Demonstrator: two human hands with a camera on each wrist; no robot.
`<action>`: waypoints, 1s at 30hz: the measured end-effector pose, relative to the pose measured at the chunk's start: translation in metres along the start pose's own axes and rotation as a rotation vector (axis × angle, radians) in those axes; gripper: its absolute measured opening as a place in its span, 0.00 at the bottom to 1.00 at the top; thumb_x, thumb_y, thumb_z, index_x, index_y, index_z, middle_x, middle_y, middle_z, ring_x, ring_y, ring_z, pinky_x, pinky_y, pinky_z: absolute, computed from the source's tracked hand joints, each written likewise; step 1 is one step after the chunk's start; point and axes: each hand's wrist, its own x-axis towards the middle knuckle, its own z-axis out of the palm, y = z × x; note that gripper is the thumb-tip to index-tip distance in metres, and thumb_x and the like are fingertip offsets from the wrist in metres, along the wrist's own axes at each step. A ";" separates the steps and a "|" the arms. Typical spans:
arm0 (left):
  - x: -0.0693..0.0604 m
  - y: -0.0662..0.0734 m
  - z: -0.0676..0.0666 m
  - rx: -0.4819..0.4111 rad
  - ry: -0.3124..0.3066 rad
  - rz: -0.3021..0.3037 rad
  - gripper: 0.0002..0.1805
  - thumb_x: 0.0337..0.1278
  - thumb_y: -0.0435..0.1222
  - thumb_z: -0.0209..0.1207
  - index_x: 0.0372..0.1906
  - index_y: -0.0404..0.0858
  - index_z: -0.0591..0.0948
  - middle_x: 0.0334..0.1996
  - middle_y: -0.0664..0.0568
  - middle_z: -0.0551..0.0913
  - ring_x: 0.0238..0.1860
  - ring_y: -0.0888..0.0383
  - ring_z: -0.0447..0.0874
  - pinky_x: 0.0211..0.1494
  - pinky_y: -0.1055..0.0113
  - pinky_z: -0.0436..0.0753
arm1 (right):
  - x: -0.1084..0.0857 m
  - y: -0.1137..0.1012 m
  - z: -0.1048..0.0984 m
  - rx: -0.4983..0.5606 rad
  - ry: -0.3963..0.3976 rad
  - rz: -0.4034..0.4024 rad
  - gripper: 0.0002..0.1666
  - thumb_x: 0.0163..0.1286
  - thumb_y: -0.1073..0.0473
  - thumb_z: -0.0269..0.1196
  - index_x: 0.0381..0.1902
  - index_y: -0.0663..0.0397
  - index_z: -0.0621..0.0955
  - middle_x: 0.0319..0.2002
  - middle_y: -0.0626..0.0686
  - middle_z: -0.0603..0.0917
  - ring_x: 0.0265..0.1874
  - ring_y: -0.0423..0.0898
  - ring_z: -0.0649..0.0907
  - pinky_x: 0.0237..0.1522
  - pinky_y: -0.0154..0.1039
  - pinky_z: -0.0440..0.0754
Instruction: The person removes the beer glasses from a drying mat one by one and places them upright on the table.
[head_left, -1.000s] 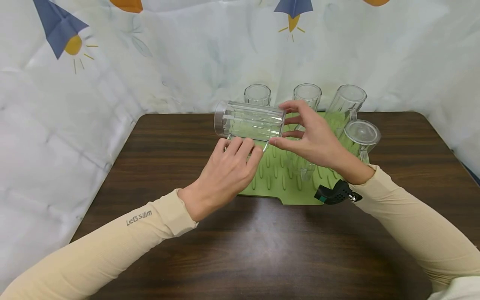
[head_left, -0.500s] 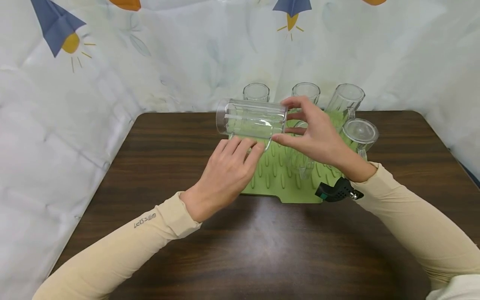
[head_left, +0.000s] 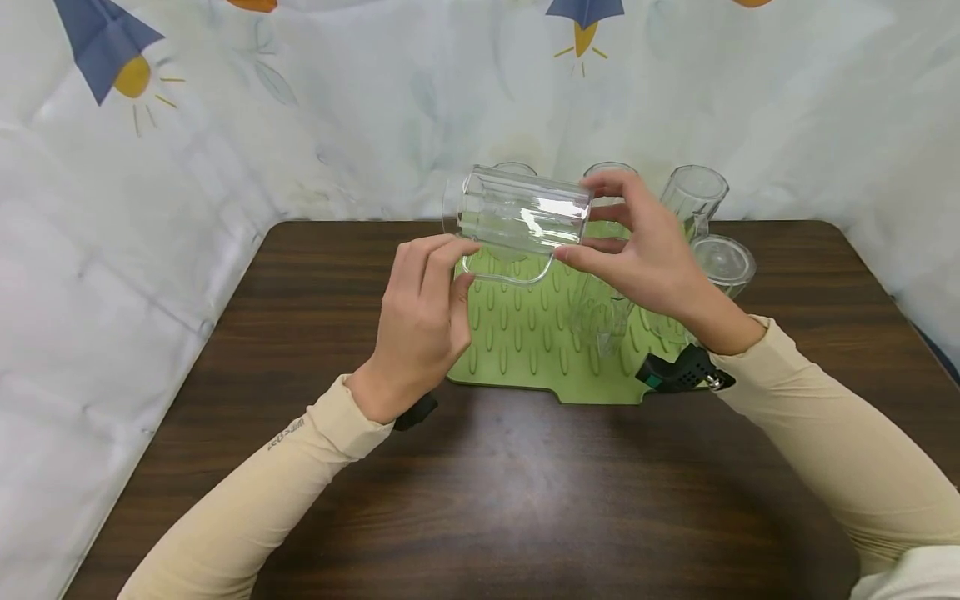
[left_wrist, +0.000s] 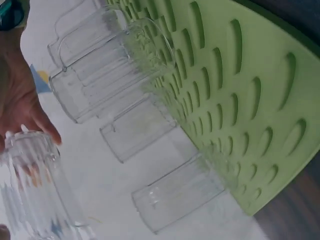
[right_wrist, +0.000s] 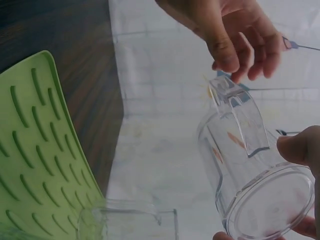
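My right hand (head_left: 637, 242) holds a clear glass mug (head_left: 528, 208) by its base end, thumb on one side and fingers on the other. The mug lies sideways in the air above a green ridged mat (head_left: 510, 362), its mouth to the left and its handle (head_left: 517, 281) towards me. Just left of the handle is my left hand (head_left: 423, 312), fingers bent and thumb apart. In the right wrist view, the left hand (right_wrist: 240, 40) shows nothing between thumb and fingers, close above the handle. The mug's base (right_wrist: 272, 202) faces that camera.
Several other clear mugs stand on the mat, among them a back right mug (head_left: 696, 196) and an upside-down right mug (head_left: 722, 260). A dark wooden table (head_left: 525, 492) lies below. Behind hangs a white patterned curtain (head_left: 360, 108).
The left hand has let go of the handle and drawn left, turning at the wrist. The mug has risen a little and shifted right, with the right hand still gripping its base.
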 end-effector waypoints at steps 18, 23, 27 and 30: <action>-0.011 -0.002 0.006 -0.867 0.049 -0.938 0.16 0.71 0.20 0.52 0.58 0.32 0.70 0.46 0.52 0.76 0.52 0.56 0.82 0.51 0.73 0.85 | -0.003 -0.004 -0.006 0.043 0.063 0.001 0.39 0.62 0.66 0.73 0.67 0.45 0.69 0.61 0.50 0.73 0.57 0.42 0.84 0.54 0.29 0.88; -0.009 0.001 0.008 -1.211 0.090 -1.130 0.16 0.74 0.23 0.51 0.59 0.39 0.71 0.46 0.55 0.77 0.51 0.61 0.82 0.51 0.71 0.87 | -0.004 -0.005 -0.006 0.057 0.071 0.005 0.38 0.62 0.67 0.73 0.67 0.45 0.69 0.61 0.50 0.73 0.57 0.42 0.84 0.54 0.29 0.88; -0.006 0.005 0.012 -1.393 0.127 -1.183 0.18 0.74 0.22 0.49 0.62 0.40 0.71 0.50 0.54 0.78 0.55 0.60 0.83 0.56 0.67 0.87 | -0.004 -0.005 -0.006 0.070 0.079 0.000 0.38 0.63 0.68 0.72 0.66 0.47 0.69 0.61 0.50 0.73 0.58 0.44 0.84 0.55 0.29 0.88; -0.004 0.009 0.017 -1.480 0.165 -1.185 0.19 0.74 0.22 0.48 0.62 0.40 0.71 0.51 0.53 0.79 0.58 0.57 0.83 0.59 0.66 0.87 | -0.004 -0.005 -0.005 0.088 0.088 -0.004 0.38 0.62 0.69 0.72 0.66 0.49 0.69 0.60 0.50 0.73 0.58 0.45 0.84 0.55 0.29 0.88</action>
